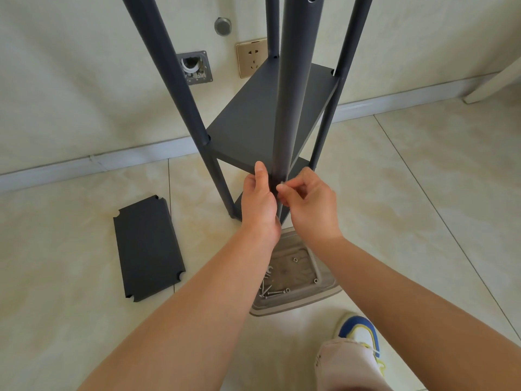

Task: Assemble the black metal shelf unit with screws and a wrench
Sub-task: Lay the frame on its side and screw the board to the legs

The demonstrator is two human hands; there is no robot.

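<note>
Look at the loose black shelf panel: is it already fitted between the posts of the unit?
No: the loose shelf panel lies flat on the floor tiles, to the left of the shelf unit and apart from its posts.

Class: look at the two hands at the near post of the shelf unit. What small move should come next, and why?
Probably seat and turn the screw by finger. The right hand pinches something small and silvery, likely a screw, at the near post, while the left hand grips post and shelf edge together.
</note>
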